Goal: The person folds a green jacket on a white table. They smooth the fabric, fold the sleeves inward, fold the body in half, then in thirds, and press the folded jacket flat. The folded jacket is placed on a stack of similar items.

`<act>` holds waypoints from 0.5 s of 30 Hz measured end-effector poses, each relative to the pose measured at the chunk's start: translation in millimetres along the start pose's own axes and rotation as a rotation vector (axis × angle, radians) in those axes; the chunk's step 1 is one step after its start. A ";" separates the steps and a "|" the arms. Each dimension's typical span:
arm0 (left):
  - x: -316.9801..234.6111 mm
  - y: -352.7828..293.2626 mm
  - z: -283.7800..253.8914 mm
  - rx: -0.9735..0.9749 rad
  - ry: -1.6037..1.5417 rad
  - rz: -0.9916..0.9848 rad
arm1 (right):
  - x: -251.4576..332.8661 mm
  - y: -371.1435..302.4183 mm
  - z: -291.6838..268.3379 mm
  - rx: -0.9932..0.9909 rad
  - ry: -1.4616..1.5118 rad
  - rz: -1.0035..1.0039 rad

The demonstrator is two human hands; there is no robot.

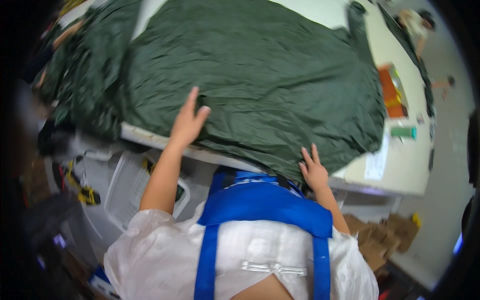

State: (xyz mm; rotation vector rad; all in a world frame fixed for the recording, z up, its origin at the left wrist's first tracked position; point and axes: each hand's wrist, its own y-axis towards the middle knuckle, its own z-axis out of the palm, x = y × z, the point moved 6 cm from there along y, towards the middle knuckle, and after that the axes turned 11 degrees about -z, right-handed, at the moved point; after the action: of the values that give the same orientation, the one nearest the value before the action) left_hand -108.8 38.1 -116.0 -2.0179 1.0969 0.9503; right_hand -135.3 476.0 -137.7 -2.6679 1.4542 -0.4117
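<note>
A large sheet of dark green, shiny, wrinkled fabric (240, 65) is spread over the white table (400, 170) and hangs past its near edge. My left hand (189, 122) is over the near left part of the fabric, fingers stretched out and thumb apart, holding nothing. Close to the near right edge, my right hand (314, 172) rests on the fabric with its fingers spread. More of the green fabric lies bunched at the left side of the table.
On the table's right lie an orange box (392, 92), a green roll (403, 132) and a white paper (375, 162). A clear plastic bin (117, 192) stands below left, cardboard boxes (370, 235) below right. Another person's arm (67, 35) reaches in at far left; a person (416, 25) is at far right.
</note>
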 end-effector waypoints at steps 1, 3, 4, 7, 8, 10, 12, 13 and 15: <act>-9.3 8.5 0.2 0.023 0.026 -0.149 | -6.7 -2.8 -6.2 -0.040 0.051 -0.021; 4.4 40.0 -3.9 -0.017 0.164 -0.067 | -37.8 -5.7 -30.8 -0.362 0.167 -0.026; 3.3 55.1 -7.0 0.057 0.097 -0.192 | -69.3 -12.1 -46.3 -0.461 0.274 0.197; -28.1 78.5 -5.3 0.091 0.333 0.012 | -189.9 -57.8 -63.9 -0.725 0.246 0.649; -36.3 83.2 3.9 0.065 0.493 0.168 | -228.8 -77.0 -60.0 -0.703 0.123 0.715; -32.3 96.7 26.9 0.168 0.677 0.031 | -280.3 -94.1 -55.9 -0.582 -0.003 0.793; -23.6 103.7 39.5 0.240 0.799 -0.098 | -305.2 -95.2 -61.7 -0.442 -0.049 0.929; -18.0 109.1 42.5 0.266 0.825 -0.150 | -306.3 -89.3 -72.1 -0.519 -0.158 0.824; -3.8 116.0 41.4 0.275 0.920 -0.213 | -302.3 -74.7 -87.5 -0.662 -0.372 0.601</act>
State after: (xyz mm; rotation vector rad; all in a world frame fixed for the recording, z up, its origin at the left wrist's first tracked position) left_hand -223.7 21.3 -157.2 -2.2942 1.3147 -0.2969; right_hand -253.6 774.4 -99.0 -2.2768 2.4067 0.6761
